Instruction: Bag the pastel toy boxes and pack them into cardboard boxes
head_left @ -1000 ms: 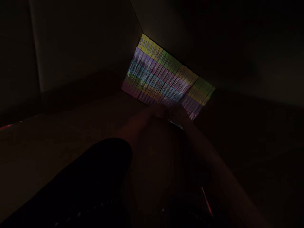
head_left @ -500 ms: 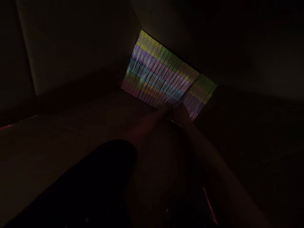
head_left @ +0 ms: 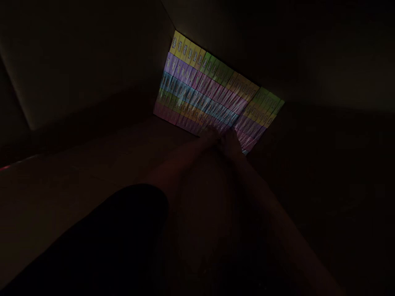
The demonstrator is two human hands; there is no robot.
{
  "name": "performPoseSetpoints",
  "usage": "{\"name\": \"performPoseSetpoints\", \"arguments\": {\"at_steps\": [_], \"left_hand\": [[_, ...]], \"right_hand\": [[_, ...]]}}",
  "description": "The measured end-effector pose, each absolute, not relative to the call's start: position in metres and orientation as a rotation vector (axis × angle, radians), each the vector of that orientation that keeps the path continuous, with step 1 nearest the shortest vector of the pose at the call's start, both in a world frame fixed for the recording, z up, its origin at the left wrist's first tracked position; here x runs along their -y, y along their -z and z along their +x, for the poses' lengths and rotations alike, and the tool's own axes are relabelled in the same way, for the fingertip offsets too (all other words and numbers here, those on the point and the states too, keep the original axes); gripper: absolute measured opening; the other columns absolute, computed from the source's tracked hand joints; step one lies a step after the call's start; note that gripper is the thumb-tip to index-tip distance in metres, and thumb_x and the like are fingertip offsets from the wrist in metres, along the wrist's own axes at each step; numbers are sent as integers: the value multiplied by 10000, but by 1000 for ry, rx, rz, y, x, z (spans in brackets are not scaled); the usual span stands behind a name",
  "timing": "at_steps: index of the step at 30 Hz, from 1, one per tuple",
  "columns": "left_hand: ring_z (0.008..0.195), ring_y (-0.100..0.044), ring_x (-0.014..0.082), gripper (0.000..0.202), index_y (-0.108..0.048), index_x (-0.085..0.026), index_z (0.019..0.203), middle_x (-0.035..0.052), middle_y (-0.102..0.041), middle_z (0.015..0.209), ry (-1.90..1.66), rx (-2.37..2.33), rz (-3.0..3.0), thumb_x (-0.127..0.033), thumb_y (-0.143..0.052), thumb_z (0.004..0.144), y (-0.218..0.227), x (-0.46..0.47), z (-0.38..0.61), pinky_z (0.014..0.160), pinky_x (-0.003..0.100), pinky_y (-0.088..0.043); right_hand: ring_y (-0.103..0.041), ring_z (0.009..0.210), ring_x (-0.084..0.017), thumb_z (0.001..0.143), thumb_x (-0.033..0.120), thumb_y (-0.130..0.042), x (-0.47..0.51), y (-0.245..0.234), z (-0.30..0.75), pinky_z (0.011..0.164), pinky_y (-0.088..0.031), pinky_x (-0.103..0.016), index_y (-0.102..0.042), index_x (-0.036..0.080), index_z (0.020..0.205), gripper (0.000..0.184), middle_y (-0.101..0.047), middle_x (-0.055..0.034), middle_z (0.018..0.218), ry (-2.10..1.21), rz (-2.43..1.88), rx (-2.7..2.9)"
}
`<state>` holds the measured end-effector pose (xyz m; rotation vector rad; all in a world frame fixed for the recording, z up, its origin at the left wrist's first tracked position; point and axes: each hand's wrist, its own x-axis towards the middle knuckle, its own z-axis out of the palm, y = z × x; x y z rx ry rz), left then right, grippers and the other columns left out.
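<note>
Very dark; plain pale walls (head_left: 80, 61) barely lit.

Deep carton (head_left: 92, 61), very dark. On its bottom: one tight layer of small coloured packs (head_left: 210, 90). Yellow/green row at carton's far wall, then purple-pink, blue, pink nearest. Print unreadable.

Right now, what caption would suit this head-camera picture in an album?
In deep gloom, the left hand and right hand meet at the near edge of rows of small multicoloured boxes.

Left hand (head_left: 210, 135) beside right hand (head_left: 231, 143), outstretched
</note>
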<state>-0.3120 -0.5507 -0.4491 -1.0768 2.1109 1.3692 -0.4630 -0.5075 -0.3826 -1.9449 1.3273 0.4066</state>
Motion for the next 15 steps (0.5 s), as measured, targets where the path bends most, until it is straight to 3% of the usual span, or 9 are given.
{"name": "performPoseSetpoints", "arguments": {"at_steps": [2, 4, 7, 9, 12, 15], "left_hand": [[1339, -435, 418, 424, -639, -26, 1205, 260, -571, 1326, -1306, -2122, -993, -311, -615, 893, 443, 553, -309, 1156, 568, -229], [1335, -445, 418, 420, -644, -31, 1217, 269, -577, 1317, -1269, -2154, -903, -309, -556, 914, 435, 558, -305, 1144, 554, -235], [1333, -478, 357, 372, -655, -115, 1239, 205, -607, 1314, -1232, -2219, -731, -190, -492, 912, 427, 568, -295, 1146, 534, -250], [1403, -415, 314, 446, -619, -172, 1303, 157, -552, 1416, -1213, -2297, -594, -110, -445, 897, 427, 574, -287, 1183, 538, -195], [1489, -288, 268, 566, -512, -204, 1425, 116, -404, 1557, -1235, -2391, -496, -72, -395, 887, 431, 577, -279, 1226, 542, -83], [1503, -262, 247, 625, -479, -234, 1454, 93, -376, 1576, -1287, -2391, -568, -53, -394, 862, 436, 574, -280, 1232, 553, -39]], "right_hand": [[-179, 1484, -423, 916, 350, -554, 490, 375, -470, 1189, -95, -643, -418, 36, 1483, 663, -282, -253, 1578, -402, -1928, -1391], [-123, 1494, -444, 936, 265, -509, 474, 374, -473, 1153, -153, -670, -351, 105, 1532, 637, -165, -231, 1622, -457, -1862, -1486], [-161, 1495, -424, 954, 147, -397, 465, 389, -468, 1117, -231, -664, -357, 209, 1537, 587, -171, -182, 1632, -559, -1738, -1542], [-180, 1493, -411, 961, 123, -351, 468, 399, -465, 1111, -242, -661, -346, 230, 1542, 591, -178, -166, 1634, -603, -1682, -1543], [-186, 1491, -404, 977, 150, -315, 479, 401, -468, 1132, -238, -632, -279, 199, 1570, 595, -155, -158, 1643, -609, -1670, -1521], [-200, 1482, -401, 993, 212, -305, 485, 388, -474, 1155, -225, -606, -208, 149, 1587, 606, -129, -175, 1645, -637, -1650, -1548]]}}
